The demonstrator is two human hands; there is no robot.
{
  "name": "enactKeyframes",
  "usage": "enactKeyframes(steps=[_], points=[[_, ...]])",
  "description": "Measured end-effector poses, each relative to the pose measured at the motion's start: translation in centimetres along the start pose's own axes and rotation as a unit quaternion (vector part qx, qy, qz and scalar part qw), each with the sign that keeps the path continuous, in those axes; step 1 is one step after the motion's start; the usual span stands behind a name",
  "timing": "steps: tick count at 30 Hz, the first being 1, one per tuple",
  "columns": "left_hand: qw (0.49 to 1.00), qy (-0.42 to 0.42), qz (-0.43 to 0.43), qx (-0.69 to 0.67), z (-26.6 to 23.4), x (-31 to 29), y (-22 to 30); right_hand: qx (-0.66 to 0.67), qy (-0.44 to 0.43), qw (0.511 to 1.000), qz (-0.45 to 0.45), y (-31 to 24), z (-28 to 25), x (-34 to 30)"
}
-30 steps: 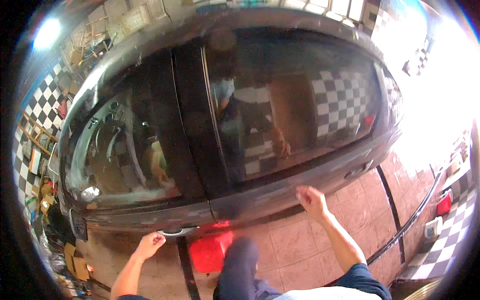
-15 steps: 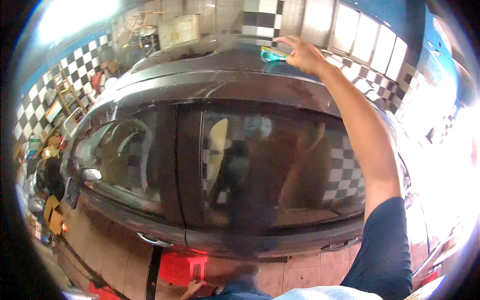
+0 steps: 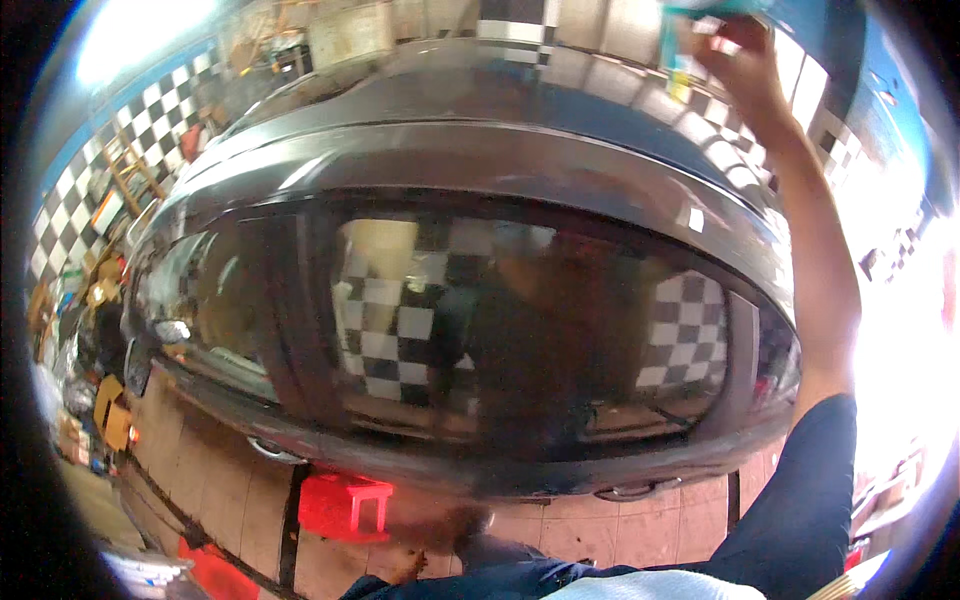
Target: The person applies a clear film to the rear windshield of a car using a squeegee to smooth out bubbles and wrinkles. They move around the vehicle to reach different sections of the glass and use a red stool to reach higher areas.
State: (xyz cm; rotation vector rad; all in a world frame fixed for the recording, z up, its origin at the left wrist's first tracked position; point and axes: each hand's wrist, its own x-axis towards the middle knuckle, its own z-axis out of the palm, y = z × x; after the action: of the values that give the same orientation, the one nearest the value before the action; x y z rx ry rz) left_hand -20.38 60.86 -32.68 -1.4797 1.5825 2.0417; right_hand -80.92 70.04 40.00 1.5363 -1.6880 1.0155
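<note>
My right grip (image 3: 742, 60) holds a blurred teal item (image 3: 710, 8), raised.
Item at my fingertips; dark car (image 3: 430, 155) lower left. Likely light; best held mid-body. Left grip (image 3: 408, 567), low: cannot tell.

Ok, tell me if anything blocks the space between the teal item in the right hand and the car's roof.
Nothing visible stands between the teal item in the raised right hand and the car's roof; the item itself is blurred.

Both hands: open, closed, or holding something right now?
Left hand: near the red stool; open or closed, cannot tell.
Right hand: holding a teal object.
</note>
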Motion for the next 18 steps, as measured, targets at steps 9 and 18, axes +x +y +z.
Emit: enactKeyframes(steps=[9,18], points=[[0.876,0.084,0.219,0.422,19.4,1.7,-3.2,0.112,0.389,0.806,0.431,-2.9,-37.5,-47.3],[0.897,-0.156,0.243,0.334,55.6,-2.1,10.6,0.184,0.380,0.664,0.617,-9.6,-39.9,-78.0]])
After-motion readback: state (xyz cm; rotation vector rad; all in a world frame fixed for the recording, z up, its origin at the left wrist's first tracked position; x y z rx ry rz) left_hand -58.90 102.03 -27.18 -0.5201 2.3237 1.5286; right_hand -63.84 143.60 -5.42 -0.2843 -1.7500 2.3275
